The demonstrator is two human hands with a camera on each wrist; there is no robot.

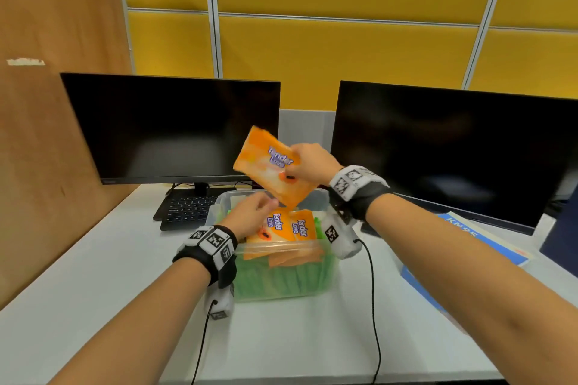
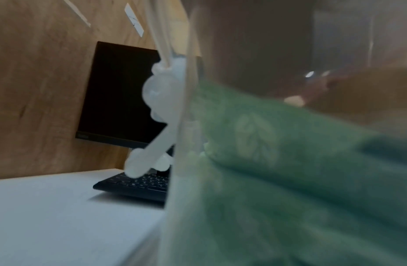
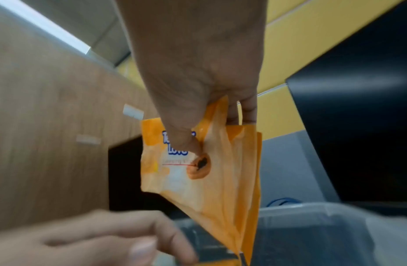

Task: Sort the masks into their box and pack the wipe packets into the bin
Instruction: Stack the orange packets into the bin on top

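Observation:
My right hand pinches an orange "Tender Love" wipe packet by one side and holds it tilted above the clear plastic bin. In the right wrist view the thumb presses the packet on its front, with the fingers behind. My left hand hovers over the bin's left part with loosely curled fingers, just below the packet's lower corner, and holds nothing. The bin holds green packets with two orange packets on top. A blue KN95 mask box lies to the right.
Two dark monitors stand behind the bin. A black keyboard lies at the back left. A wooden partition walls the left side. The white desk stretches in front. Cables trail from both wrists.

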